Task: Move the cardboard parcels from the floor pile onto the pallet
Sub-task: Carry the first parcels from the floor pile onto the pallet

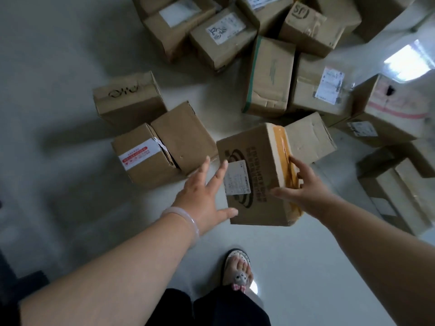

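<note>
The person is bending over a brown cardboard parcel [255, 149] with a dark printed logo, a white shipping label and amber tape down one side. It is sitting at the near edge of the scattered pile of cardboard parcels [270, 76] on the pale grey floor [58, 78]. I cannot tell whether it is resting flat or tipping. The left hand [202, 194], with a pale bangle [186, 216] on its wrist, is spreading wide, fingertips and thumb touching the parcel's left edge. The right hand [306, 187] is lying open against the taped side, fingers on the tape, thumb reaching across the top face. A sandalled foot [237, 267] is standing near the parcel.
</note>
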